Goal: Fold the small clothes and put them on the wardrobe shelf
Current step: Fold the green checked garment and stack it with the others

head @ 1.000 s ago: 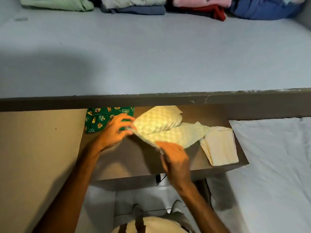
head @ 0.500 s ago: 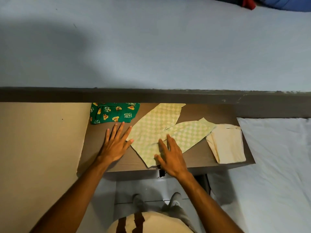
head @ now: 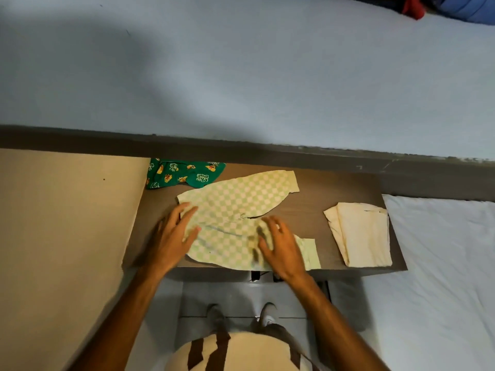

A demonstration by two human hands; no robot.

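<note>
A pair of small green-and-white checked trousers (head: 235, 210) lies spread flat on the brown table top (head: 334, 183), toward its near edge and left of centre. The garment forms a sideways V: one leg runs up and away to the right, its cuff pointing toward the far right, and the other leg runs along the near edge with its pale green cuff pointing right. The waist end sits at the left, so the long axis goes roughly left to right, slightly tilted. The left hand (head: 174, 236) rests palm down with fingers spread, its fingertips on the waist end of the cloth and its palm partly on bare table; it grips nothing. The right hand (head: 281, 245) also lies flat and open, fingers splayed and somewhat blurred, pressing the nearer leg just below the crotch seam. Three pieces of clothing are on the table. Behind the checked pair, at the far left corner, a green printed garment (head: 184, 174) lies bunched, its edge touching or just under the checked cloth. Well apart to the right, a folded cream garment (head: 361, 234) lies near the right end. One grey mattress (head: 241, 76) stretches beyond the table, with coloured clothes (head: 455, 6) at its far right corner, and a white sheet (head: 442, 263) lies to the right.
</note>
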